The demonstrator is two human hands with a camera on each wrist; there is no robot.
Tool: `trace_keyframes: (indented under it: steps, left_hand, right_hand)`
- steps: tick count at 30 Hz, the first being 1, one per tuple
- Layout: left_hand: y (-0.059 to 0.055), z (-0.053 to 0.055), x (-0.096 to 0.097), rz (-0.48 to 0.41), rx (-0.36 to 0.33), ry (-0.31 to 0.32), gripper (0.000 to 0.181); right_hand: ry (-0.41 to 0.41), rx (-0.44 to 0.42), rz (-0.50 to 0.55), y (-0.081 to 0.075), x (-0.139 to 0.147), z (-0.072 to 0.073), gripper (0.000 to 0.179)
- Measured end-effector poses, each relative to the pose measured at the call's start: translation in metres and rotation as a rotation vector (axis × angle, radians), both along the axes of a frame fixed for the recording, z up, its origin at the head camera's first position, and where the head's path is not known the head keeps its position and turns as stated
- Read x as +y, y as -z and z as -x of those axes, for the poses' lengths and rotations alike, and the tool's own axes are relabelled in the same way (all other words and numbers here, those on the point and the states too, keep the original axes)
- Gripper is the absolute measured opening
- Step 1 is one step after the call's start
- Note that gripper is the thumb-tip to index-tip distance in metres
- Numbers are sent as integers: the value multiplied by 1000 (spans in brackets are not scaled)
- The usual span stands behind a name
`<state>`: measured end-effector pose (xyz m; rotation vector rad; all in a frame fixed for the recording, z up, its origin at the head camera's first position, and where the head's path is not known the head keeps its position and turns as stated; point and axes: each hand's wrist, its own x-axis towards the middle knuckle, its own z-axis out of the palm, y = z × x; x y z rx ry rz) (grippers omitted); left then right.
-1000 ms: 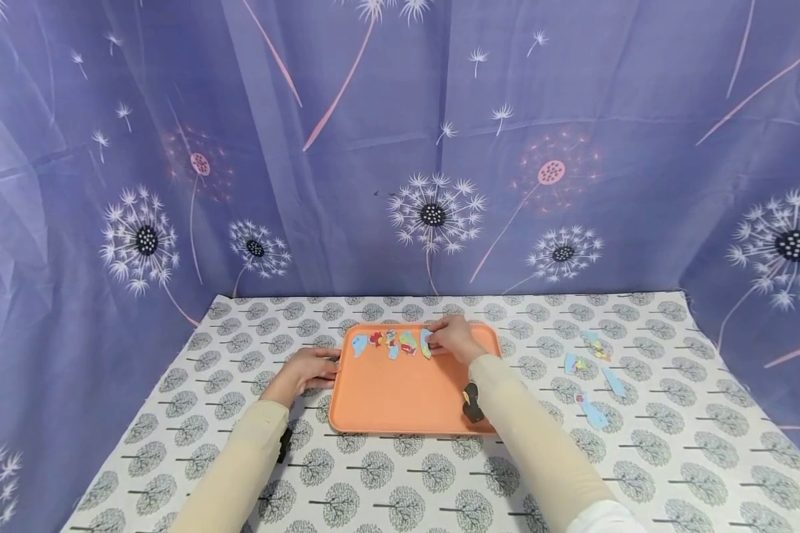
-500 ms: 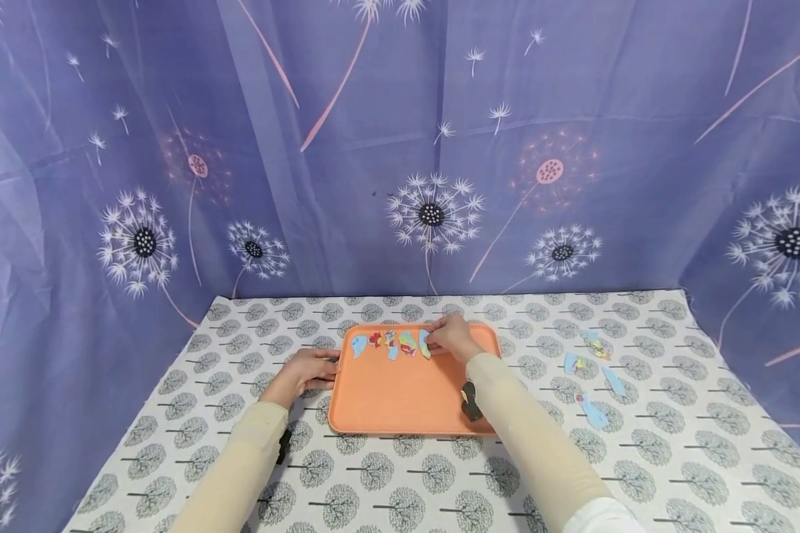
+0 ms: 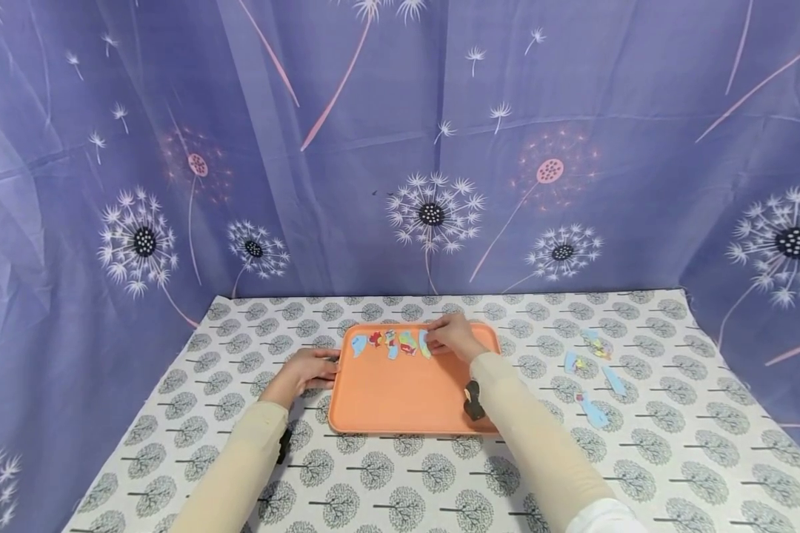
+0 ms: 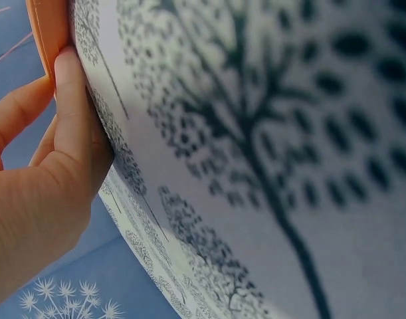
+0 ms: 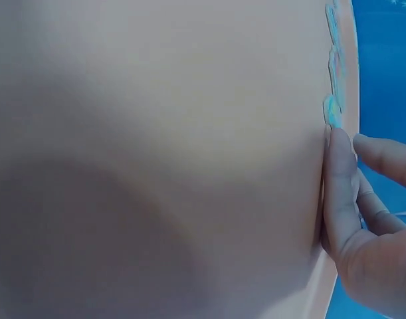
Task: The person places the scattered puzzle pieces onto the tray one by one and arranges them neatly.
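Your left hand rests on the cloth at the tray's left edge. The left wrist view shows the fingers fairly straight, tips against the orange rim. No grip there, just steadying.

Your right hand is at the tray's far edge, R end of the row of pieces. The wrist view shows fingers laid flat on the tray floor, tip touching the last piece. Whether thumb and finger pinch that piece: can't tell; it looks pressed flat, not lifted.

Progress, judged from the layout:
- Done: approx. five coloured pieces sit in a line along the tray's far edge, close together, some touching.
- In hand: the rightmost piece, being seated or nudged into line.
- Left: several loose pieces lie on the cloth right of the tray, well apart from it and from each other. Exact count unclear, some are small.
- Most of the tray floor is bare.

Roughly half placed, by my reading. A dark strap fitting on your right wrist hangs over the tray's near R corner.
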<state>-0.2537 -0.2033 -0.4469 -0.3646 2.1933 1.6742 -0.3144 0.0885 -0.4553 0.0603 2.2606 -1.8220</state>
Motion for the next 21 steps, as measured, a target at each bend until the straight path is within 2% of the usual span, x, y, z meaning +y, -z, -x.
trace_keyframes:
  steps: [4,10,17,21]
  left_hand:
    - [1,0,-1,-5,2,0,48]
    - [1,0,-1,-8,10,-8,48]
    - [1,-1,-1,-16,5,-1,48]
    - [1,0,-1,-27,11,1,48]
  right_hand:
    - [-12,-12,39,-1,5,2,28]
    - [-54,58,32,-7,17,0,33]
    - [-100,115,-29,-14,45,-6,35]
    - [-136,184,-105,-20,65,-11,37]
